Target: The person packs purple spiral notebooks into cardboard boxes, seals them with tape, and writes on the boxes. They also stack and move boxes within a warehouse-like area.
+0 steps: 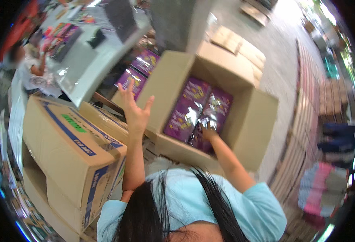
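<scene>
A large open cardboard carton (262, 121) stands in front of me with its flaps folded out. Inside it lie glossy purple packs (188, 107) in two rows, their wrap catching the light. My right hand (208, 132) reaches down into the carton and is at the right-hand row of packs; its fingers are blurred, so I cannot tell whether they grip one. My left hand (137, 116) is raised beside the carton's left flap, fingers spread, holding nothing. Beyond that hand, more purple packs (131, 80) sit in another box.
Printed brown cartons with blue bands (70, 141) stand close on my left. A white-topped table (86, 66) is at the upper left, with a person (34, 60) beside it. Brown cardboard bundles (242, 46) lie behind the open carton. Slatted wood (300, 121) runs along the right.
</scene>
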